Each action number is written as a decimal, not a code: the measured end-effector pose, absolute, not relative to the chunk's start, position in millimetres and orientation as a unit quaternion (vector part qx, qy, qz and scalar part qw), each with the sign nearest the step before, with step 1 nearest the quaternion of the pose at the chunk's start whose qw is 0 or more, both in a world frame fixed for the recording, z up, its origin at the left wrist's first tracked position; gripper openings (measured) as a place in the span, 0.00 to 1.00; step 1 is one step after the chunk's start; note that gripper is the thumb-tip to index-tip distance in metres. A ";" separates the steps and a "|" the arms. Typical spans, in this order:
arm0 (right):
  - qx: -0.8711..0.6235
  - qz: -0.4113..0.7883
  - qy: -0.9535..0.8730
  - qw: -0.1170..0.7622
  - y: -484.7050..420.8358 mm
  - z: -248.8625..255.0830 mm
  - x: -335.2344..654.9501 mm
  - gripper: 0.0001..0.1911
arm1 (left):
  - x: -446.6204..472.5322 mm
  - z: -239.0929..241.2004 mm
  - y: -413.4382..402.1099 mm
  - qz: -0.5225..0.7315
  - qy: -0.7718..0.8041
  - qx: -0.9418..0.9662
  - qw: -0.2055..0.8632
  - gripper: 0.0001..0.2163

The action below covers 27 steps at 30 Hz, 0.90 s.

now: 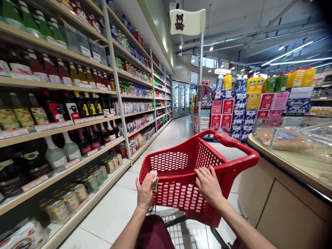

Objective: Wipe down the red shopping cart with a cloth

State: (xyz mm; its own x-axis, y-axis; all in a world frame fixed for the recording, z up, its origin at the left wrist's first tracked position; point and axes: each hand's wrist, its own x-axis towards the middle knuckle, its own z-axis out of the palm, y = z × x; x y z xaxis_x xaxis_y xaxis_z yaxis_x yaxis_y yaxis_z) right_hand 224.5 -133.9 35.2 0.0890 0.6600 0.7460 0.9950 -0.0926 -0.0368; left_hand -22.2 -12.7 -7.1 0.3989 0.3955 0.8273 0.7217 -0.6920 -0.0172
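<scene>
A red plastic shopping cart basket (181,162) stands in front of me in a supermarket aisle. My left hand (145,190) is pressed against its near left corner, fingers closed on a small pale cloth or wad (155,179). My right hand (207,185) lies on the basket's near wall, fingers spread and flat against the red mesh. The cart's red handle (233,143) arcs up at the right. A white flag with a bear (187,21) rises on a pole from the cart.
Long shelves of bottles and cans (64,114) line the left. A wooden counter with packed food under clear lids (290,148) stands at the right. Stacked boxes with juice bottles (246,107) and fridges (181,98) lie ahead along the tiled aisle (176,131).
</scene>
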 end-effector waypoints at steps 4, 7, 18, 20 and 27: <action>-0.693 -0.288 -0.600 0.277 -134.6 39.6 221.4 0.15 | -4.4 -7.7 -18.7 -0.416 -0.303 -0.837 0.183 0.20; -0.676 -0.282 -0.622 0.276 -137.0 42.8 228.3 0.15 | -9.1 -8.5 -16.0 -0.409 -0.285 -0.849 0.175 0.20; -0.695 -0.305 -0.605 0.240 -137.3 54.5 237.9 0.13 | -7.8 -11.4 -10.0 -0.398 -0.279 -0.860 0.157 0.22; -0.705 -0.316 -0.592 0.228 -141.5 60.5 250.9 0.13 | -18.1 -10.9 -7.1 -0.404 -0.316 -0.846 0.145 0.20; -0.713 -0.324 -0.581 0.220 -145.4 60.1 255.5 0.14 | 16.1 -2.1 -20.8 -0.393 -0.304 -0.861 0.104 0.19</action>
State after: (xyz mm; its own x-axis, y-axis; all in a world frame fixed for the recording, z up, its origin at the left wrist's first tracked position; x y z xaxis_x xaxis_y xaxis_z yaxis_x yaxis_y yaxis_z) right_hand 255.5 -145.4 60.1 0.1141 0.6859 0.7187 0.9718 -0.2272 0.0626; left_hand 16.1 -20.8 -2.1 0.5059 0.4424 0.7405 0.6058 -0.7933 0.0601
